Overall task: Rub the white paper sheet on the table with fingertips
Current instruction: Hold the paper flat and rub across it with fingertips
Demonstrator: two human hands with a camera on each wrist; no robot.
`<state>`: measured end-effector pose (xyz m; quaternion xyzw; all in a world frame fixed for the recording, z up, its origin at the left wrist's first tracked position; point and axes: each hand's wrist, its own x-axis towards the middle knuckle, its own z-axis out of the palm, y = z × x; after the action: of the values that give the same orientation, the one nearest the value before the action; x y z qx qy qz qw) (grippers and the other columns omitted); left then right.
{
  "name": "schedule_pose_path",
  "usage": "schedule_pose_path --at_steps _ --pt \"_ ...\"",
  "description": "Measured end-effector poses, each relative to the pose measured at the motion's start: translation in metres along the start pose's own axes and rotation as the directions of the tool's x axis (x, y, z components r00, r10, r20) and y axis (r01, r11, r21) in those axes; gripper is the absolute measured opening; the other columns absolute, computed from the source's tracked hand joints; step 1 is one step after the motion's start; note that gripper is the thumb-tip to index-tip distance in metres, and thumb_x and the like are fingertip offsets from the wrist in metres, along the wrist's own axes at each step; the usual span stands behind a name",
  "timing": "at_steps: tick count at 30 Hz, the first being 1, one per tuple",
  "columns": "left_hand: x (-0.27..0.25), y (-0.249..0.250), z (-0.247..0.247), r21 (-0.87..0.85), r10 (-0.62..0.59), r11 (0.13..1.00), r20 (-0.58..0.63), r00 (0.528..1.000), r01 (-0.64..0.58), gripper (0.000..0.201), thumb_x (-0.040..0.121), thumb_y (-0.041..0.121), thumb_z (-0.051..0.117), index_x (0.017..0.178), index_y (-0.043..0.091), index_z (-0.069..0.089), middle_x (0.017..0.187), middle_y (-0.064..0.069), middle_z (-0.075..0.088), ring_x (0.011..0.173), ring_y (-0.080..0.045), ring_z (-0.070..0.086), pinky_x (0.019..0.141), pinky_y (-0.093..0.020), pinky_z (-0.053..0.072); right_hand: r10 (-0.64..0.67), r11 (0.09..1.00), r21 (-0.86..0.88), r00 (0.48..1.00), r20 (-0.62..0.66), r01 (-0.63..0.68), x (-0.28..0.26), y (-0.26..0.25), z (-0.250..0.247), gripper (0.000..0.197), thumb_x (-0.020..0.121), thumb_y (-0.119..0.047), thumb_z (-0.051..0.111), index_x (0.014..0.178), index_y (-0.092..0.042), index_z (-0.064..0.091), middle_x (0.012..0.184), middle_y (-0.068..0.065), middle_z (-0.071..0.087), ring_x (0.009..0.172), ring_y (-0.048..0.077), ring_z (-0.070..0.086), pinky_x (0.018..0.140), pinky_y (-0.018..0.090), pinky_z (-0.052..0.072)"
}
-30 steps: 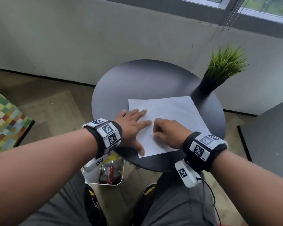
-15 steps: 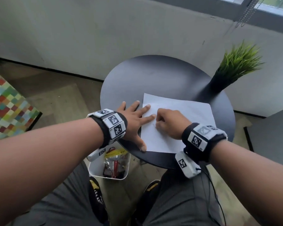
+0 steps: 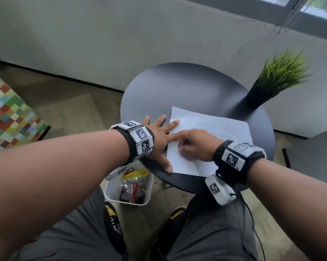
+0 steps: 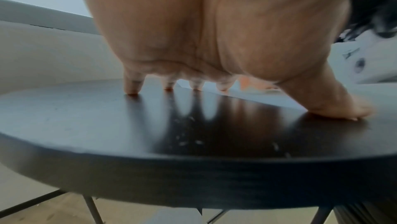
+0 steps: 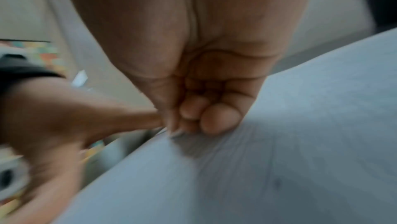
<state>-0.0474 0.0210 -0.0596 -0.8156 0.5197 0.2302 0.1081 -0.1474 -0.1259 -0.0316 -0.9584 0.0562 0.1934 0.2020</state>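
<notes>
A white paper sheet [image 3: 221, 132] lies on the near right part of a round black table [image 3: 177, 87]. My left hand [image 3: 161, 138] is spread flat across the sheet's left edge. Its straight fingers [image 4: 133, 86] press the tabletop and the paper [image 4: 257, 97], and the thumb [image 4: 335, 109] sits by the near left corner. My right hand [image 3: 194, 146] rests on the sheet with fingers curled into the palm [image 5: 204, 117], touching the paper [image 5: 300, 142] and blurred by motion. It holds nothing. The left index finger [image 5: 128, 119] reaches up to it.
A green grass plant in a black vase [image 3: 271, 81] stands at the table's back right. On the floor under the near left rim is a white bin [image 3: 128, 187] with wrappers. A dark surface [image 3: 318, 157] is at right, a checkered block [image 3: 10, 113] at left.
My right hand has slid a little left across the sheet toward the left hand's index finger and is now motion-blurred. The left hand stays spread in the same place.
</notes>
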Motion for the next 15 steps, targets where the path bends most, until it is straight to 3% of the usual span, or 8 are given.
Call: schedule_pose_path --at_steps 2,3,6,7,9,11,12,15 --pt "-0.001 0.001 -0.001 0.002 -0.003 1.0 0.005 1.0 0.003 0.129 0.057 0.092 0.059 0.153 0.047 -0.014 0.163 0.007 -0.025 0.151 -0.033 -0.017 0.116 -0.068 0.001 0.129 0.991 -0.002 0.97 -0.205 -0.132 0.008 0.01 -0.004 0.01 0.087 -0.024 0.058 0.093 -0.016 0.06 0.091 0.003 0.065 0.088 0.025 0.06 0.072 0.031 0.045" --pt "-0.001 0.001 -0.001 0.002 -0.005 1.0 0.006 1.0 0.005 0.128 0.057 0.091 0.06 0.153 0.046 -0.013 0.163 0.007 -0.024 0.151 -0.033 -0.017 0.115 -0.068 0.001 0.086 0.995 -0.03 0.971 -0.225 -0.096 0.004 0.006 0.0 0.012 0.088 -0.023 0.056 0.096 -0.015 0.06 0.093 0.005 0.065 0.089 0.027 0.06 0.073 0.032 0.045" --pt "-0.001 0.003 -0.002 0.002 -0.013 1.0 0.009 1.0 0.013 0.13 0.056 0.09 0.062 0.153 0.046 -0.013 0.163 0.006 -0.024 0.151 -0.034 -0.017 0.114 -0.07 0.002 -0.178 0.981 -0.062 0.98 0.086 0.183 -0.013 -0.014 0.015 0.004 0.09 -0.019 0.057 0.093 -0.02 0.059 0.08 -0.006 0.06 0.073 0.014 0.055 0.067 0.025 0.041" --pt "-0.001 0.004 -0.003 0.002 -0.016 1.0 0.016 1.0 0.016 0.131 0.056 0.09 0.063 0.153 0.046 -0.013 0.163 0.006 -0.024 0.151 -0.034 -0.017 0.114 -0.07 0.003 -0.171 0.983 -0.036 0.974 0.147 0.178 -0.014 -0.012 0.011 0.004 0.089 -0.018 0.059 0.09 -0.022 0.059 0.076 -0.011 0.058 0.069 0.008 0.054 0.065 0.022 0.039" --pt "-0.002 0.005 -0.005 0.0 -0.018 1.0 0.023 1.0 0.018 0.131 0.056 0.089 0.064 0.153 0.046 -0.012 0.164 0.007 -0.023 0.151 -0.033 -0.017 0.114 -0.071 0.005 -0.027 1.0 -0.002 0.999 0.022 0.027 -0.002 0.005 -0.001 0.007 0.087 -0.019 0.06 0.094 -0.02 0.061 0.082 -0.007 0.063 0.076 0.012 0.058 0.068 0.026 0.042" --pt "-0.001 0.005 -0.006 0.008 -0.024 1.0 0.035 0.999 0.024 0.132 0.055 0.089 0.065 0.153 0.045 -0.012 0.163 0.007 -0.023 0.151 -0.033 -0.017 0.113 -0.072 0.008 0.135 0.991 0.011 0.971 -0.196 -0.136 0.004 0.02 -0.005 0.009 0.088 -0.023 0.058 0.095 -0.018 0.06 0.09 0.001 0.065 0.085 0.023 0.059 0.07 0.03 0.042" --pt "-0.001 0.005 -0.006 0.013 -0.029 1.0 0.041 0.999 0.028 0.133 0.055 0.089 0.065 0.153 0.045 -0.012 0.163 0.008 -0.024 0.151 -0.033 -0.016 0.112 -0.072 0.01 0.112 0.993 -0.021 0.967 -0.231 -0.12 -0.001 0.018 -0.001 0.009 0.089 -0.023 0.056 0.096 -0.018 0.058 0.091 0.003 0.065 0.085 0.025 0.058 0.069 0.03 0.041" --pt "0.001 0.007 -0.008 0.037 -0.036 0.999 0.055 0.998 0.034 0.134 0.054 0.089 0.066 0.153 0.045 -0.014 0.163 0.007 -0.025 0.15 -0.036 -0.016 0.112 -0.072 0.014 -0.17 0.98 -0.099 0.984 0.051 0.174 -0.022 -0.004 0.018 0.007 0.09 -0.02 0.055 0.096 -0.018 0.059 0.087 0.002 0.064 0.078 0.021 0.054 0.07 0.032 0.042"
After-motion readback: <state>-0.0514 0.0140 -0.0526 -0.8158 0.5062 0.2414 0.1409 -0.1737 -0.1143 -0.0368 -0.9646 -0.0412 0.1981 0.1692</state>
